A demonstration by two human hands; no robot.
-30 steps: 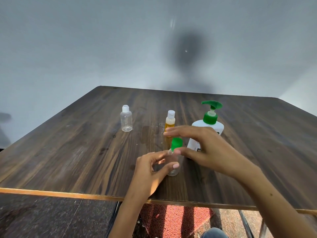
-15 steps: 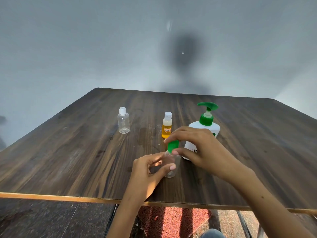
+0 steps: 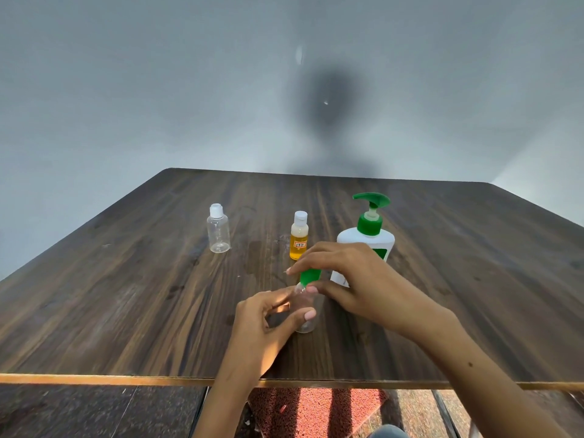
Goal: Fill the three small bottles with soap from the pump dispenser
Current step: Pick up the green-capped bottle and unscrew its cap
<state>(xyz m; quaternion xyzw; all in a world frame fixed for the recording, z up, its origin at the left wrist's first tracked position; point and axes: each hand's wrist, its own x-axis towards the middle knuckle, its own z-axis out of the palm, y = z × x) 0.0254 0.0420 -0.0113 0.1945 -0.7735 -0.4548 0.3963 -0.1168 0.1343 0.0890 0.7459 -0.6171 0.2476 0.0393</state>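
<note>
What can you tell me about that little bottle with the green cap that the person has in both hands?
The green-capped bottle is small, of clear plastic, and looks empty. It stands upright on the wooden table, near the front edge, before the pump dispenser. The left hand grips its body; the right hand pinches the green cap, which sits tilted at the neck.

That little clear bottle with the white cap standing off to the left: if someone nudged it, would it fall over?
Probably yes. The clear bottle with the white cap looks empty, so likely very light. It stands upright, taller than wide, so a nudge near the top could tip it. Its round body would then likely roll on the table.
</note>
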